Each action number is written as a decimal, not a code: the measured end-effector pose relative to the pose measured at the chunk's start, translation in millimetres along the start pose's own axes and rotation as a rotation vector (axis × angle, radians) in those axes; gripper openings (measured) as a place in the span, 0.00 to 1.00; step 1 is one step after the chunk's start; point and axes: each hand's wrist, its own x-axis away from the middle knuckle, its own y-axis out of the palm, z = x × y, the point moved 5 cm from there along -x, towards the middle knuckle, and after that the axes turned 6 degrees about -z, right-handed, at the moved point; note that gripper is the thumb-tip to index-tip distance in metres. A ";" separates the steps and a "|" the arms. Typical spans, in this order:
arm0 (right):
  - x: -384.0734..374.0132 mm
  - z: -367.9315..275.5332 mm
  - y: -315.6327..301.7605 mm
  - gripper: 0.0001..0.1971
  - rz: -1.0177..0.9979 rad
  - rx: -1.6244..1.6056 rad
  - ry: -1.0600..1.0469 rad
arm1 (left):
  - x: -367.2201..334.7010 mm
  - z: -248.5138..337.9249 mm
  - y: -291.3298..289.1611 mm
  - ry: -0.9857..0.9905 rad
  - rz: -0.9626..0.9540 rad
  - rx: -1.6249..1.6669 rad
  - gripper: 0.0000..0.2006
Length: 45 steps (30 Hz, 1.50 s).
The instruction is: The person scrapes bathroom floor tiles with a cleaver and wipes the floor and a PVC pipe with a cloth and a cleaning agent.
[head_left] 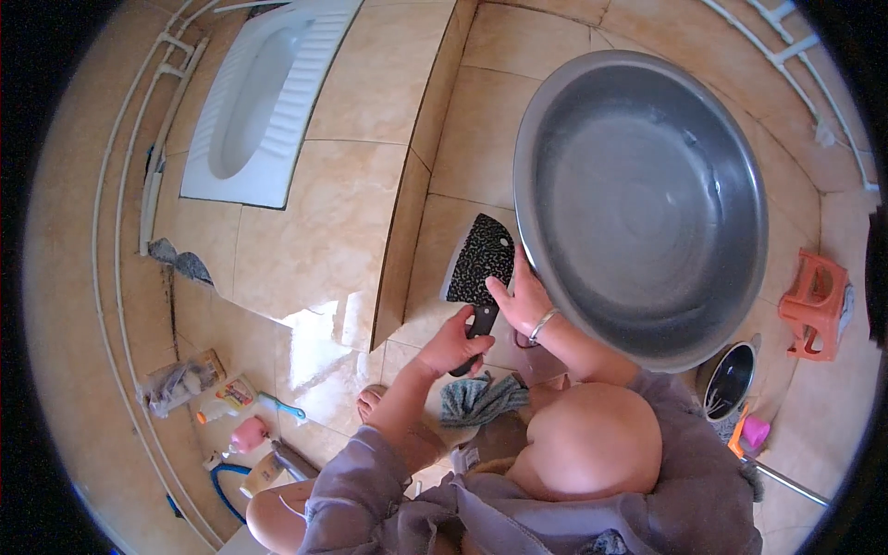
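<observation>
My left hand is wrapped round the black handle of a cleaver. The cleaver's broad blade is speckled black and pale, with a bright edge on its left side and a small hole near the top. My right hand, with a bracelet at the wrist, is at the blade's right side; its thumb lies against the lower corner and its fingers run up along the spine, partly hidden. A large grey oval basin stands tilted just right of that hand. Below the handle, a grey-green cloth hangs by my knees.
A white squat toilet is set in a raised tiled step at left. Bottles and a blue-handled brush lie lower left. An orange stool and a dark pot stand at right. White pipes line the wall.
</observation>
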 end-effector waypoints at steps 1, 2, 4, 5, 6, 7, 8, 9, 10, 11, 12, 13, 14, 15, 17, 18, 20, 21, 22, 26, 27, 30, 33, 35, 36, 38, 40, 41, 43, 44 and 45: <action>-1.7 -0.3 0.7 0.37 0.002 -0.003 -0.004 | -1.4 -6.9 2.7 0.022 -0.025 0.056 0.18; -3.9 1.7 2.3 0.37 0.005 0.011 -0.015 | 0.3 -10.5 5.7 0.058 -0.073 0.119 0.17; -9.6 14.9 7.8 0.36 0.012 0.028 -0.020 | 0.5 -17.8 10.9 0.093 -0.095 0.193 0.16; -14.0 24.4 12.1 0.36 0.016 0.025 -0.053 | 1.3 -18.4 13.5 0.070 -0.142 0.211 0.14; -17.5 23.3 11.3 0.35 0.020 0.024 -0.090 | 0.0 -18.3 13.9 0.075 -0.146 0.209 0.14; -15.1 19.3 9.1 0.34 -0.064 0.073 0.008 | -1.4 -21.1 14.2 0.042 -0.135 0.170 0.15; -14.6 23.5 11.7 0.33 0.007 0.198 -0.079 | -2.9 -24.8 14.8 0.010 -0.125 0.130 0.15; -13.2 6.2 13.2 0.29 -0.071 0.167 -0.045 | 1.0 -30.2 4.9 0.047 0.110 -0.085 0.15; -8.1 -12.1 9.3 0.26 -0.148 0.139 -0.002 | 4.3 -28.4 1.9 0.077 0.338 -0.295 0.15; -8.4 -18.3 4.6 0.21 -0.290 -0.201 0.016 | 6.8 -29.8 -0.2 0.081 0.409 -0.057 0.15; -8.9 -21.6 -6.1 0.16 -0.429 -0.543 0.039 | 13.9 -23.6 1.3 0.082 0.472 0.183 0.15; -10.2 -29.4 -31.7 0.10 -0.299 -0.639 -0.005 | 16.0 -19.6 2.9 0.005 0.421 0.464 0.16; -16.1 -13.3 -54.4 0.10 -0.151 -0.779 -0.031 | 13.2 -18.0 1.8 0.008 0.373 0.533 0.18; -22.1 5.0 -77.9 0.10 0.013 -0.855 0.021 | 14.1 -18.7 -0.4 0.035 0.321 0.566 0.19; -33.3 75.6 -107.4 0.09 0.236 -0.711 0.206 | 15.2 -19.6 -8.9 0.097 0.143 0.699 0.22; -39.8 141.2 -130.8 0.09 0.341 -0.385 0.180 | 10.6 -13.4 -3.2 0.096 0.014 0.832 0.22; -30.2 278.6 -173.8 0.10 0.753 -0.187 0.274 | -4.0 -6.7 5.2 0.100 -0.109 0.847 0.22; -32.5 274.7 -165.9 0.10 0.732 -0.198 0.279 | -2.6 -13.9 -3.1 0.098 -0.084 0.851 0.22; -28.6 273.7 -161.7 0.09 0.605 -0.240 0.565 | -2.9 -17.7 -8.8 0.110 -0.109 0.899 0.22; -25.0 190.0 -99.2 0.14 -0.128 -1.301 0.670 | -13.8 -16.0 -10.1 0.132 -0.194 1.015 0.20; -24.3 152.3 -89.8 0.17 -0.282 -1.174 0.636 | -17.5 -12.7 -8.4 0.129 -0.200 1.012 0.20; 1.7 13.1 -66.3 0.20 -0.762 -0.901 0.439 | -25.9 -10.3 -11.3 0.128 -0.191 1.073 0.20; -5.5 -2.7 -63.5 0.16 -0.611 -0.628 0.222 | -29.4 0.1 -9.5 0.166 -0.227 1.143 0.22; -17.2 12.7 -82.2 0.14 -0.395 -0.561 0.209 | -29.1 4.6 -9.4 0.183 -0.265 1.139 0.23; -19.6 26.0 -91.6 0.14 -0.320 -0.601 0.229 | -26.9 5.4 -11.3 0.199 -0.290 1.140 0.23; -17.2 53.7 -107.5 0.12 -0.160 -0.566 0.250 | -22.1 4.1 -13.7 0.209 -0.334 1.161 0.24; -6.6 70.9 -108.9 0.11 -0.102 -0.498 0.311 | -17.6 -3.4 -15.4 0.210 -0.375 1.195 0.25; -0.8 72.5 -106.2 0.11 -0.041 -0.462 0.247 | -14.0 -6.7 -14.4 0.217 -0.414 1.200 0.26; 12.4 49.1 -97.8 0.10 0.099 -0.381 0.044 | -6.1 -8.9 -13.1 0.231 -0.459 1.202 0.26; 18.5 26.2 -92.4 0.09 0.160 -0.337 -0.123 | -1.9 -10.0 -13.1 0.230 -0.453 1.202 0.26; 23.7 2.4 -87.1 0.08 0.126 -0.207 -0.208 | 1.4 -11.4 -13.1 0.233 -0.448 1.195 0.26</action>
